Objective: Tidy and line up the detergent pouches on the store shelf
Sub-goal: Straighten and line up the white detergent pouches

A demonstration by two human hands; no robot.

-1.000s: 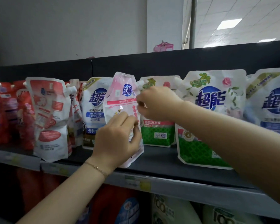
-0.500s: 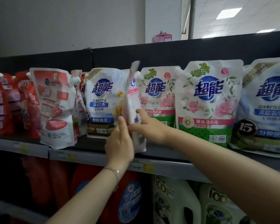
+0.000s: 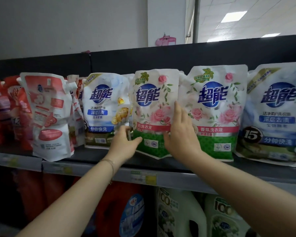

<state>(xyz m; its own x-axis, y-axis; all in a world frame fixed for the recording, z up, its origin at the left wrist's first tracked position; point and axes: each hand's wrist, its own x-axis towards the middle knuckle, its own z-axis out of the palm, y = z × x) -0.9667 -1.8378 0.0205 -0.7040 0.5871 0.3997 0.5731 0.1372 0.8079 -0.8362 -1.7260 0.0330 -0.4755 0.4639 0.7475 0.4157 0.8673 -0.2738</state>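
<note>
Upright on the shelf (image 3: 99, 155), the rose pouch (image 3: 152, 115) sits between both hands. The left hand (image 3: 125, 146) grips its lower left edge, fingers (image 3: 124, 130) curled round, thumb in front. The right hand (image 3: 181, 137) lies flat, straight, on its right edge. A blue-label pouch (image 3: 101, 108) is just left of the left fingers, a second rose pouch (image 3: 215, 113) just right of the right ones. All sealed, contents hidden.

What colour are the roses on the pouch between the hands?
Pink, on the rose pouch; head view.

Detergent pouches (image 3: 155, 115): glossy crinkled plastic film. Shelf (image 3: 92, 153): matt dark board. Jugs (image 3: 178, 214) below: smooth plastic.
</note>
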